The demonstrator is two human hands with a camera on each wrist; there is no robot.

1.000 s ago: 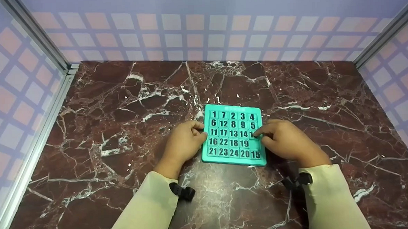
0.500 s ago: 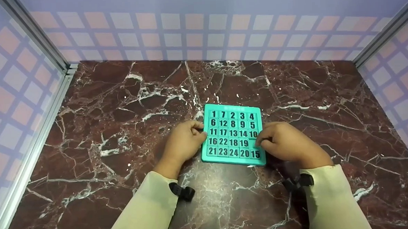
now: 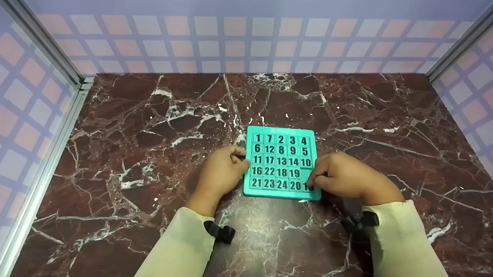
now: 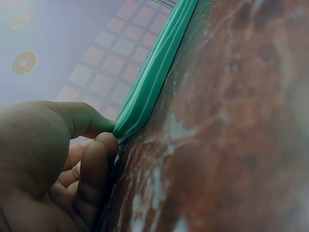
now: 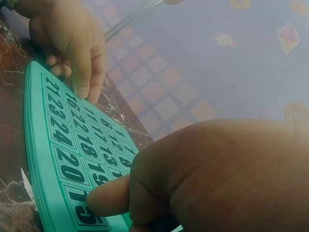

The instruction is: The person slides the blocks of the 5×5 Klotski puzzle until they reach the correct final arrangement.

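Observation:
A turquoise sliding number puzzle [image 3: 279,131] lies flat on the marble-patterned table, with black-numbered tiles in its frame. The vacant slot is at the right end of the fourth row, beside the 19 tile [image 3: 294,173]. At the puzzle's left edge, my left hand [image 3: 221,169] pinches the frame between thumb and fingers; the left wrist view shows the thumb [image 4: 89,121] against its corner. My right hand [image 3: 343,176] is over the right edge. One of its fingertips rests on the 15 tile [image 5: 77,203] in the bottom right corner, partly covering the number.
The table [image 3: 154,130] is dark red with white veins. Behind it stands a lilac wall [image 3: 242,30] with pink and white squares, and metal rails [image 3: 46,43] run along the side corners. A black strap device [image 3: 220,231] sits at each wrist.
The right fingertips have moved down the right column, from the 10 tile past the vacant slot to the 15 tile. The left hand and the puzzle stay in place.

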